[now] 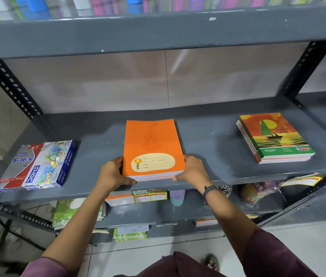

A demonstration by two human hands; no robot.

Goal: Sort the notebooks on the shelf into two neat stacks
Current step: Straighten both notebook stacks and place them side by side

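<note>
Orange stack: orange-covered paper notebooks (153,148), centre of grey metal shelf (208,136), near edge.
Left hand (112,172): gripping stack's left side.
Right hand (193,169): gripping its right side.
Green stack: green-and-orange sailboat-cover notebooks (276,137), far right.

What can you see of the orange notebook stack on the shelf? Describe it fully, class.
The orange notebook stack lies flat mid-shelf, near the front edge of the grey shelf. The top cover is orange paper with a cream label printed "YOUVA". White page edges show in front. The left hand and right hand grip its near corners.
</note>
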